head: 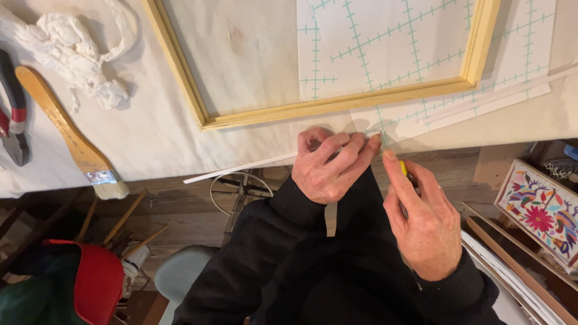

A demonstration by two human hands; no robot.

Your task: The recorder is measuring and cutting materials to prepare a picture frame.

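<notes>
At far left of the frame lie pliers (13,123) with red grips, a wooden-handled brush (67,133) and a wad of white rag (72,51) on the cloth-covered tabletop (150,129). A wooden frame (313,108) fills the upper middle, set over white paper (385,42) ruled with a green grid.

At lower centre, the left hand (328,165) presses flat, fingers curled down, on the edge of the grid paper at the tabletop's near edge. A thin white strip (241,168) runs out to its left.

Just right, the right hand (421,219) is closed around a small yellow tool (403,168) — likely a knife or pencil, mostly hidden — with the forefinger stretched along it.

This looks like trimming or marking along the paper's edge; the next stroke would need the left hand firm and the tool drawn steadily along the line.
</notes>
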